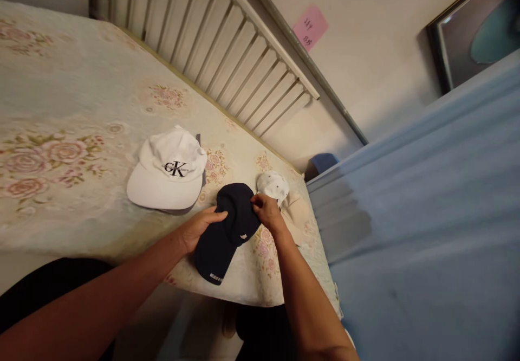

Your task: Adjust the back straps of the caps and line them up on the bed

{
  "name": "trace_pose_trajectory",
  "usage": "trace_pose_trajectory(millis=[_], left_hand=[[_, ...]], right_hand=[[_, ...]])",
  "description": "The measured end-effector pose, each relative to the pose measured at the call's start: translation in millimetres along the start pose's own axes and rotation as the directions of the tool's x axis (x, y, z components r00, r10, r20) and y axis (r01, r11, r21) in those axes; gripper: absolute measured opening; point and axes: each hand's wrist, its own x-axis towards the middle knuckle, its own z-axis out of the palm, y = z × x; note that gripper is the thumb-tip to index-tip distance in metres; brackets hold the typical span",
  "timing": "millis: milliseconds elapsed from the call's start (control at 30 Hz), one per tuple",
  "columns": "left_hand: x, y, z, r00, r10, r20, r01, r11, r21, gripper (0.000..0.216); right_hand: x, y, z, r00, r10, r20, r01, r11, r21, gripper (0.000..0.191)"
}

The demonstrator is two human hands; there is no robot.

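Note:
A dark navy baseball cap (pixel 233 220) is between my hands near the front edge of the table, its brim pointing toward me with small white lettering on the brim's edge. My left hand (pixel 200 227) grips the cap's left side, thumb on top and the other fingers hidden beneath. With fingertips pinched, my right hand (pixel 266 210) holds the right side of its crown. To the left lies a white baseball cap (pixel 173 168) with black letters on the front, resting on something dark. Just beyond my right hand sits a white patterned cap (pixel 274 185).
A beige cap (pixel 296 212) lies at the right end of the flowered tablecloth (pixel 81 84). Behind the table runs a white slatted rail (pixel 227 36). On the right hangs a blue curtain (pixel 422 204). A pink note (pixel 311 27) and a framed picture (pixel 479 30) are on the wall.

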Motion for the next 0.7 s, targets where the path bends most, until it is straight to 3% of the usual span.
trace_pose_trajectory(millis=[233, 500, 700], left_hand=[[0.6, -0.5, 0.4, 1.000, -0.003, -0.001, 0.003, 1.000, -0.006, 0.034], [3.0, 0.3, -2.1, 1.000, 0.026, -0.003, -0.026, 0.996, -0.089, 0.039], [3.1, 3.5, 0.2, 1.000, 0.009, -0.011, -0.011, 0.993, -0.117, 0.039]], right_hand=[[2.3, -2.2, 0.3, 0.995, 0.063, 0.072, -0.067, 0.996, 0.059, 0.023], [8.9, 12.3, -23.9, 0.993, 0.114, -0.040, -0.110, 0.990, 0.088, 0.019], [8.2, 14.7, -22.4, 0.992, 0.120, -0.048, -0.115, 0.989, 0.094, 0.020]])
